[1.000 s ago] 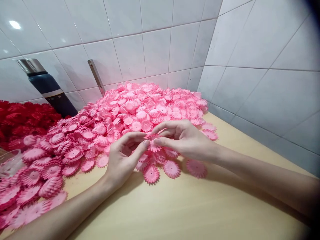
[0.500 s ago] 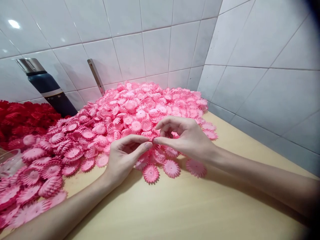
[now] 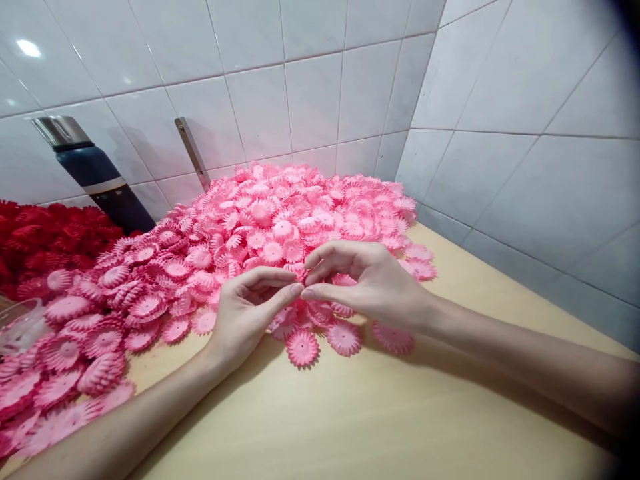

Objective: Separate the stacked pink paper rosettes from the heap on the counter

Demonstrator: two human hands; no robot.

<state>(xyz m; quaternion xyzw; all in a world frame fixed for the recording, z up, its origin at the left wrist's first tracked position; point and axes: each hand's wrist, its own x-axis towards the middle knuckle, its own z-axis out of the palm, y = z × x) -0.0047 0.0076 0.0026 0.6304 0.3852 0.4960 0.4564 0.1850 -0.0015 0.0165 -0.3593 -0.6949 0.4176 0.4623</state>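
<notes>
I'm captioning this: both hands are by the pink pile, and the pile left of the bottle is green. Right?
Not green: the head view shows a red pile left of the blue bottle. The left hand and right hand are by the pink pile.

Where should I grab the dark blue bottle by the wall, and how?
I'd hold the bottle below its metal cap, from the front: that rounded upper body looks exposed, while pink pieces crowd it lower down and the wall stands behind.
</notes>
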